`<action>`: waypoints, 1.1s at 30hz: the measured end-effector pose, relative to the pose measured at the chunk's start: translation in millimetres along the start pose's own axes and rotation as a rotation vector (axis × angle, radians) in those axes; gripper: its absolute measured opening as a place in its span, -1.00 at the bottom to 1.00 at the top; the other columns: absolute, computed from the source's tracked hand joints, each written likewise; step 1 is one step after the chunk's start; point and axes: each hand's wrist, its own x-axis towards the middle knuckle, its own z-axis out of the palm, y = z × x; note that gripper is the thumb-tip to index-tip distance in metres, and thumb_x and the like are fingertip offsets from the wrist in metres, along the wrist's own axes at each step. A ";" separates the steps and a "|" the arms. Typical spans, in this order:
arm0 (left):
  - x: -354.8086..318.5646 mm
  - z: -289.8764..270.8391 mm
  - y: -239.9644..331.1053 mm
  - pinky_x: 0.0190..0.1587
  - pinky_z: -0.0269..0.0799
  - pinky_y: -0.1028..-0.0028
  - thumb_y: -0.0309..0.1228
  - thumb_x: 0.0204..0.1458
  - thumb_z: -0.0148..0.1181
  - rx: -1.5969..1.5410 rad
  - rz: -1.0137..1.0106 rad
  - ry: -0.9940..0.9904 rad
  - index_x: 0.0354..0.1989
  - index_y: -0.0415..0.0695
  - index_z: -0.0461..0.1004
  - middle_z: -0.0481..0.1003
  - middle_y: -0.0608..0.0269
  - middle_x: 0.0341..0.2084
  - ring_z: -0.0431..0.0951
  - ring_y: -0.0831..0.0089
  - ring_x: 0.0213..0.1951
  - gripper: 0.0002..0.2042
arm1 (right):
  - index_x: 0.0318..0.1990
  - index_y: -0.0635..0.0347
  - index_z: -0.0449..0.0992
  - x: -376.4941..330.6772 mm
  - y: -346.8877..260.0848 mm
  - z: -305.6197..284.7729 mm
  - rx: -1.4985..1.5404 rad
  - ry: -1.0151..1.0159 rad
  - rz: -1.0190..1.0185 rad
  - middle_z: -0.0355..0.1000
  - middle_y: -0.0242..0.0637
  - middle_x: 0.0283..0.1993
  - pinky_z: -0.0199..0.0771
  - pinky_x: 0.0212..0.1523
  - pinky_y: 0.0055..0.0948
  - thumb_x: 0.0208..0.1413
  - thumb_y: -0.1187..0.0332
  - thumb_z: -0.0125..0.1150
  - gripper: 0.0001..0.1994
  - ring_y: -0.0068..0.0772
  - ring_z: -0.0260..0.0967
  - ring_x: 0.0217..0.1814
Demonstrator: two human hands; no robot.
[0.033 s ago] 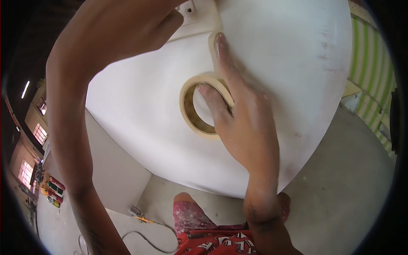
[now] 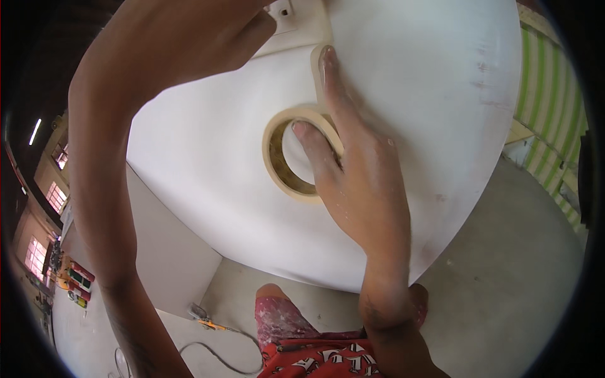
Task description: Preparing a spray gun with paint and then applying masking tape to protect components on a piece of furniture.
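Head view: the tape (image 2: 276, 160) looks light and sticky, best held by its ring, as the half-closed right hand (image 2: 365, 170) does, with the left hand's (image 2: 208, 44) fingers unseen.

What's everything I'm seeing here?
Tape roll: one, tan, centre
Tape strip: one, tan, above roll
Curved panel: one, white, centre
Flat panel: one, pale, lower left
Striped sheet: one, green, right
Containers: several, red, green, left
Windows: several, pinkish, left
Light tube: one, white, upper left
Tool: one, partly orange, lower left
Cable: at least one, grey, lower left
Floor: one, grey, below
Garment: one, red, bottom
Left hand: one, top, cut off
Right hand: one, dusty, gripping roll
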 end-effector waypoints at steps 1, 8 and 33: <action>-7.7 -11.4 -5.4 -0.50 0.33 0.25 -0.53 -0.11 0.16 -0.047 -0.052 -0.021 0.03 -0.01 0.49 0.37 0.15 -0.51 0.38 0.29 -0.59 -0.57 | 0.51 0.16 0.14 -0.6 -7.7 7.8 0.007 0.023 -0.055 0.37 0.08 0.33 0.49 0.20 -0.16 0.29 0.40 0.21 -0.35 0.11 0.42 0.29; -88.1 74.5 37.5 0.33 0.27 0.25 -0.57 0.14 0.18 -0.715 -0.418 0.706 0.24 -0.31 0.38 0.49 -0.04 0.14 0.49 0.19 0.16 -0.55 | 0.57 0.25 -0.14 -4.0 -13.4 33.7 -0.027 0.092 0.117 0.54 -0.10 -0.27 0.56 -0.18 -0.32 0.43 0.33 0.06 -0.30 -0.31 0.49 -0.38; -141.4 50.2 51.0 -0.01 0.34 0.27 -0.27 -0.13 0.55 -0.383 -0.283 0.695 -0.43 0.01 0.57 0.49 0.46 -0.38 0.43 0.36 -0.19 -0.77 | -0.03 0.10 0.57 33.2 -129.1 -114.7 -0.924 0.137 -0.441 0.45 -0.25 -0.09 0.46 0.01 -0.34 0.08 0.45 0.39 -0.72 -0.23 0.42 -0.01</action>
